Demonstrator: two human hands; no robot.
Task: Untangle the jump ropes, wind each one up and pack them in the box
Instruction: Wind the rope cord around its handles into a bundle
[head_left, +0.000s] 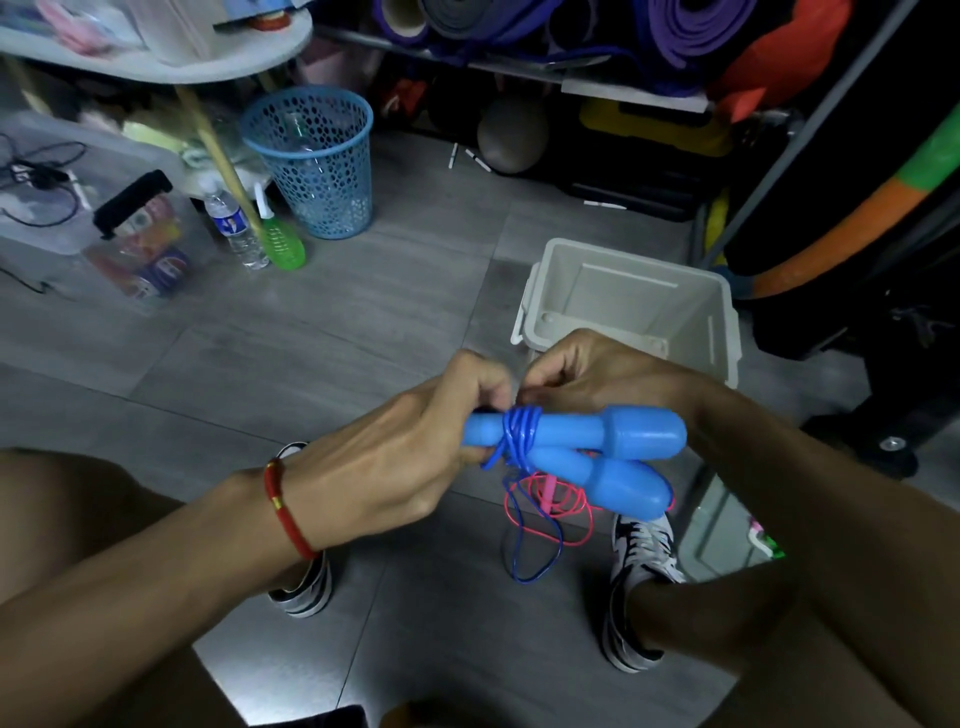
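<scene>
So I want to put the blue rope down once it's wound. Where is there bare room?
The white box looks empty inside. Bare floor lies between it and the blue basket. It is crowded between the shoes, where the pink rope and the blue rope lie looped, and at far left around the water bottle.

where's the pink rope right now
In the head view the pink rope lies on the floor, low centre, under the blue handles, beside the right shoe.
</scene>
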